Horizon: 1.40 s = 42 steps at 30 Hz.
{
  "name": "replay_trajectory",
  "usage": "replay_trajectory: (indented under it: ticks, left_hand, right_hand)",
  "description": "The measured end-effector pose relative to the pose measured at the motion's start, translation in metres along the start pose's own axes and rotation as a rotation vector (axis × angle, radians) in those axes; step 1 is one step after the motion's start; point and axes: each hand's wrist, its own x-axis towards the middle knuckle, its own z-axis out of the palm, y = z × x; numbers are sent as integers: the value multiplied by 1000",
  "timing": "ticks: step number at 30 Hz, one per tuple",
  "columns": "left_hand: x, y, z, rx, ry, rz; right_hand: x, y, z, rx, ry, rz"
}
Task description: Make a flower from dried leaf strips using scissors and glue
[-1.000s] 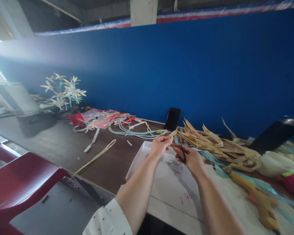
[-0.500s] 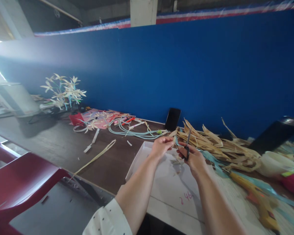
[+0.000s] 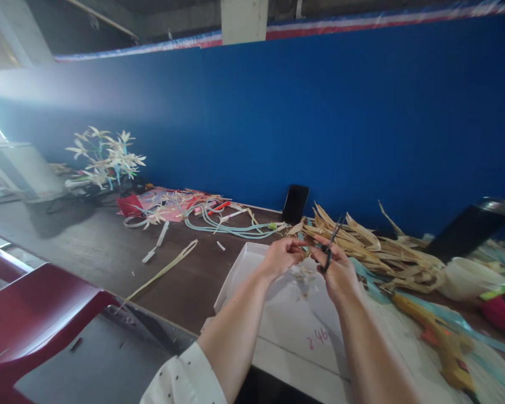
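Black scissors are held in my right hand, their blades pointing up and away over the dried husks. My left hand is closed, its fingertips meeting those of my right hand around a small pale piece of husk, mostly hidden by the fingers. Both hands hover over a shallow white box lid with a red handwritten number on it. Small husk scraps lie in the lid under my fingers. Just behind the hands spreads a pile of dried corn husks.
A yellow glue gun and a white bowl sit at the right. A phone leans against the blue partition. Pale blue cords, a husk-flower arrangement and a red chair are leftward.
My right hand has turned, so the scissors now tilt further right. The fingertips of both hands have come together, and the pale piece between them is more covered.
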Motion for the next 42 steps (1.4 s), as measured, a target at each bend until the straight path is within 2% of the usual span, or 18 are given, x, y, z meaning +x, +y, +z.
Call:
replay_trajectory:
  ticks: [4,8,14,24,29,36,39,42]
  left_hand:
    - [-1,3,1,9,2,-40]
    - [-2,8,1,-80,64,-172]
    - [-4,7,0,-335,-85,-372]
    - [-4,2,-3,-579,-126,-485]
    - [-5,2,-4,-609,-146,-483]
    - [-7,1,-5,-601,-179,-400]
    - [-7,5,-5,-565,-133,-341]
    - [-4,7,-5,-495,-15,-268]
  right_hand:
    - [0,0,-1,13,-15,-17]
    - [-1,-2,0,45,37,-14]
    - [-1,0,0,38,41,-26]
    - [0,2,0,104,-9,-30]
    - [-1,3,0,135,-26,-30]
    - [-1,1,0,153,-45,8]
    - [-1,-1,0,127,-39,31]
    - [-3,-4,1,9,-57,92]
